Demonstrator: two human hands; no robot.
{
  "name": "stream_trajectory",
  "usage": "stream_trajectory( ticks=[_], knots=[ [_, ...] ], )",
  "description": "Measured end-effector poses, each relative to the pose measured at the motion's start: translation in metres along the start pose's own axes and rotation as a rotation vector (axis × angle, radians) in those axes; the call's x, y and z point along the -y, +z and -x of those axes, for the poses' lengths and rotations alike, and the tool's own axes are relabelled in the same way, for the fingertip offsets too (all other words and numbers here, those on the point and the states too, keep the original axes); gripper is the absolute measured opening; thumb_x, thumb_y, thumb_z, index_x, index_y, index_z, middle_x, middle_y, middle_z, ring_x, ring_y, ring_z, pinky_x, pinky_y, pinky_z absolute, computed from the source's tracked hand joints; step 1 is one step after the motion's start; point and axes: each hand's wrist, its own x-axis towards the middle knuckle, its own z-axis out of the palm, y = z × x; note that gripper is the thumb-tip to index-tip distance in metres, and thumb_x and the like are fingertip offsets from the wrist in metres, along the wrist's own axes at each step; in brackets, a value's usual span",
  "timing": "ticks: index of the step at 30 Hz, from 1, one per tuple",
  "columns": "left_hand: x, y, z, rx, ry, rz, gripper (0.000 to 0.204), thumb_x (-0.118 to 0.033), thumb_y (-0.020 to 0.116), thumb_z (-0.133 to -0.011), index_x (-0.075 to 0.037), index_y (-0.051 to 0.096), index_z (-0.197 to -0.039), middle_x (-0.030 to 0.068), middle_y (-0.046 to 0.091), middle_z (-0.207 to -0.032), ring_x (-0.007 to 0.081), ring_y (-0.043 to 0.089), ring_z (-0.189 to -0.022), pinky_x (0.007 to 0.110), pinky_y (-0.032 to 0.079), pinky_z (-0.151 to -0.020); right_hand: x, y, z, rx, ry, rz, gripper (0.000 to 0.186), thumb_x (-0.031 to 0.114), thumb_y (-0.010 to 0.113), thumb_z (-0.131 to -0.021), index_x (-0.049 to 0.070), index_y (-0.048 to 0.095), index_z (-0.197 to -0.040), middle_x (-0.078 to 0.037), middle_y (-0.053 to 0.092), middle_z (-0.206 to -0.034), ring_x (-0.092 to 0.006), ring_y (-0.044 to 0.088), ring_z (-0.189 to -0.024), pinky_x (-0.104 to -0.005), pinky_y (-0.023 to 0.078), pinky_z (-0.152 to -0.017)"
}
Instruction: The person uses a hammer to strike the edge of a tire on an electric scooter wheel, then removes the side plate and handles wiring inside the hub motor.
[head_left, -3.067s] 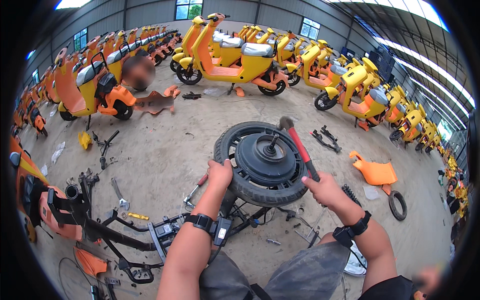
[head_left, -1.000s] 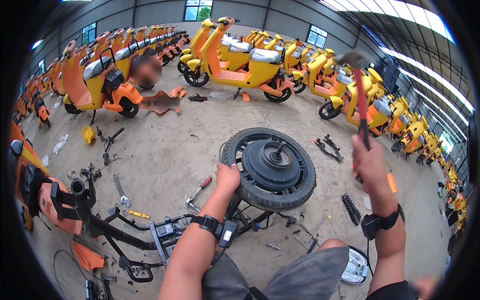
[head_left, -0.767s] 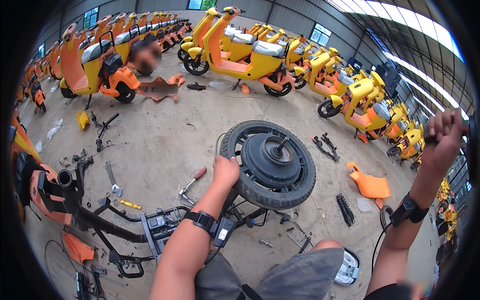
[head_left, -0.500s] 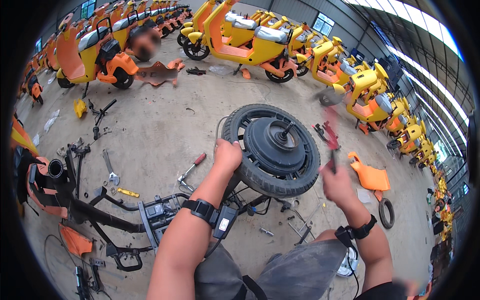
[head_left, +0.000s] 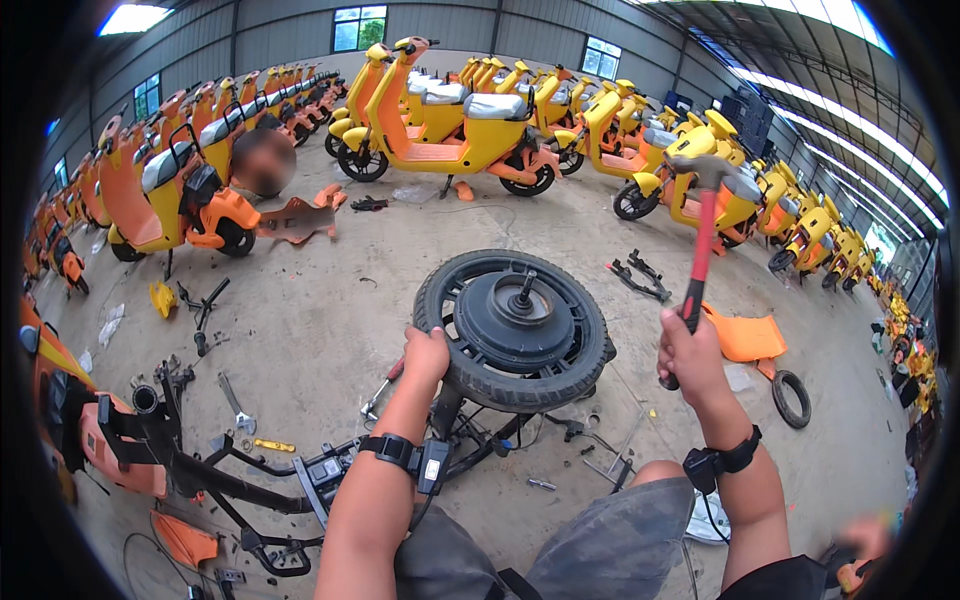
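Head view: concrete floor (head_left: 330, 290) carries all parts, with yellow-and-orange scooters (head_left: 440, 145) standing in rows beyond. Black scooter frame (head_left: 235, 485) lies at lower left and extends rightward to the near underside of the wheel; whether the two are joined there cannot be told. Black wheel (head_left: 515, 330) with a wide hub is ahead of the person and between the hands, broad face up and slightly tilted. Orange body panel (head_left: 748, 338) and loose tyre (head_left: 779, 395) lie to the right.

Hammer (head_left: 704, 240) stands nearly upright, head uppermost, its long axis leaning a little to the right. Hands are apart: left hand (head_left: 427, 356) is clamped on the near-left edge of the tyre; right hand (head_left: 692, 358) is wrapped around the lower part of the hammer handle, clear of the wheel.

Key relation: axle (head_left: 525, 290) projects upward from the hub centre — left of the right hand and slightly farther from the person. The left hand is the nearer to it; the hammer head is well apart, beyond it and to the right.

Smaller items: adjustable wrench (head_left: 236, 403) at left, red-handled ratchet (head_left: 394, 373) just beside the left hand, and socket (head_left: 541, 484) on the near side.
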Motion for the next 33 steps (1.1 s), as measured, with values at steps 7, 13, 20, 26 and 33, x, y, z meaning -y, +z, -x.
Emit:
stream_trajectory(
  ticks=[7, 13, 20, 26, 33],
  knots=[
    [0.001, -0.019, 0.007, -0.019, 0.005, -0.027, 0.064, -0.031, 0.05, -0.095, 0.012, 0.029, -0.137, 0.0374, 0.048, -0.129, 0.0472, 0.051, -0.12, 0.046, 0.041, -0.102, -0.041, 0.036, -0.015, 0.235, 0.123, 0.575, 0.031, 0.032, 0.064, -0.091, 0.001, 0.061, -0.089, -0.004, 0.054, -0.059, -0.0136, 0.051, -0.045, -0.0314, 0.041, -0.042],
    [0.001, -0.012, 0.003, -0.003, -0.006, -0.075, 0.065, -0.034, 0.048, -0.095, 0.011, 0.028, -0.139, 0.0366, 0.048, -0.13, 0.0485, 0.049, -0.122, 0.051, 0.035, -0.105, -0.055, 0.034, -0.024, 0.309, 0.276, 0.51, 0.028, 0.03, 0.063, -0.09, 0.003, 0.062, -0.089, -0.003, 0.053, -0.058, -0.0129, 0.05, -0.044, -0.0302, 0.04, -0.04],
    [0.01, -0.016, -0.001, -0.076, 0.031, -0.083, 0.064, -0.033, 0.049, -0.095, 0.014, 0.032, -0.134, 0.0385, 0.051, -0.123, 0.0505, 0.05, -0.118, 0.051, 0.037, -0.103, 0.09, 0.017, -0.05, 0.079, -0.068, 0.724, 0.029, 0.034, 0.065, -0.09, 0.007, 0.056, -0.089, 0.003, 0.047, -0.058, -0.0075, 0.044, -0.044, -0.028, 0.037, -0.039],
    [0.003, -0.013, 0.01, -0.099, 0.066, -0.085, 0.061, -0.029, 0.049, -0.094, 0.018, 0.033, -0.129, 0.0433, 0.051, -0.116, 0.0536, 0.051, -0.111, 0.05, 0.041, -0.099, 0.205, 0.007, -0.065, 0.025, -0.765, 0.079, 0.032, 0.032, 0.057, -0.097, 0.012, 0.043, -0.077, 0.005, 0.033, -0.06, -0.0035, 0.034, -0.047, -0.0216, 0.034, -0.048],
    [0.006, -0.014, 0.01, 0.043, 0.075, -0.08, 0.063, -0.028, 0.049, -0.094, 0.018, 0.027, -0.13, 0.0454, 0.045, -0.121, 0.0552, 0.05, -0.112, 0.05, 0.042, -0.1, 0.028, 0.074, -0.03, 0.078, -0.241, 0.544, 0.033, 0.039, 0.052, -0.094, 0.007, 0.057, -0.093, -0.003, 0.051, -0.067, -0.0153, 0.05, -0.062, -0.0286, 0.042, -0.064]
  ],
)
